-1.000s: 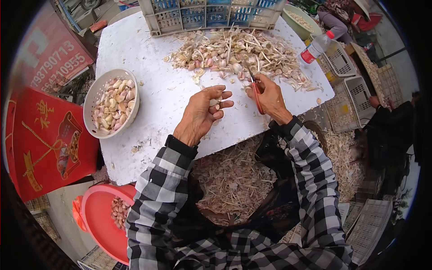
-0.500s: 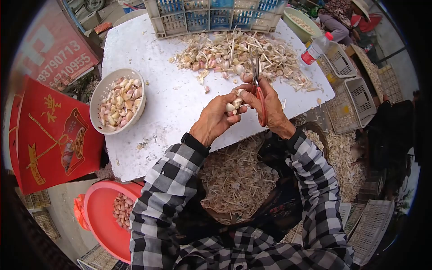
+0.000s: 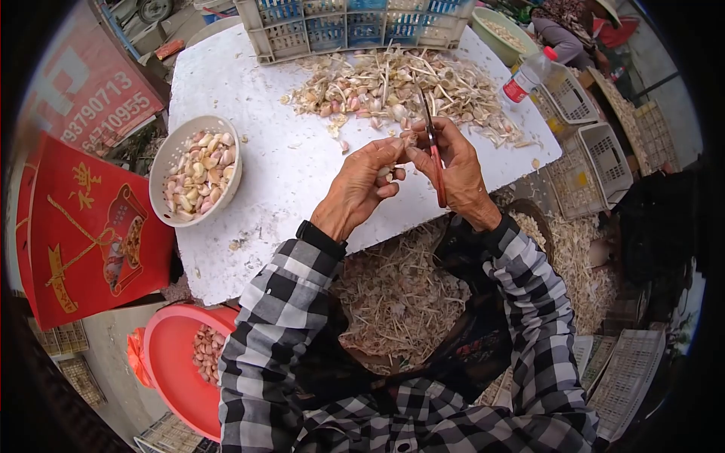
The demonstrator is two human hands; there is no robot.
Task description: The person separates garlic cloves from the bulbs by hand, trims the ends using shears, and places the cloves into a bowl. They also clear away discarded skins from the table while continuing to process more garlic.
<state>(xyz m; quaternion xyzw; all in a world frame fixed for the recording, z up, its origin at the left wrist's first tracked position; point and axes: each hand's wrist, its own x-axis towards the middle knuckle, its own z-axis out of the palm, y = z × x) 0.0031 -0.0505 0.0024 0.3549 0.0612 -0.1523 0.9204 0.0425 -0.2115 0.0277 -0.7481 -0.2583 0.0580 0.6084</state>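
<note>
My left hand [image 3: 361, 183], its fingers closed round garlic cloves [image 3: 389, 175] that are mostly hidden, is over the front part of the white table [image 3: 279, 181]. Touching its fingertips, my right hand [image 3: 457, 170] holds red-handled scissors [image 3: 436, 155] with the blades pointing away from me. A small piece of garlic or skin [image 3: 408, 139] shows between both thumbs. Beyond the hands lies a heap of garlic cloves, skins and stalks [image 3: 408, 83]. To the left, a white bowl [image 3: 155, 177] holds loose cloves.
A plastic crate [image 3: 351, 30] stands at the table's back, with a red-capped bottle [image 3: 527, 74] at right. A red bag [image 3: 98, 226] is at left, above a red basin [image 3: 170, 362]. Another person [image 3: 570, 30] sits at the upper right, beside crates [image 3: 596, 162].
The cloves between my hands are now more hidden by my left fingers. My right hand has tilted slightly, turning the scissors more upright. The view has shifted a little.
</note>
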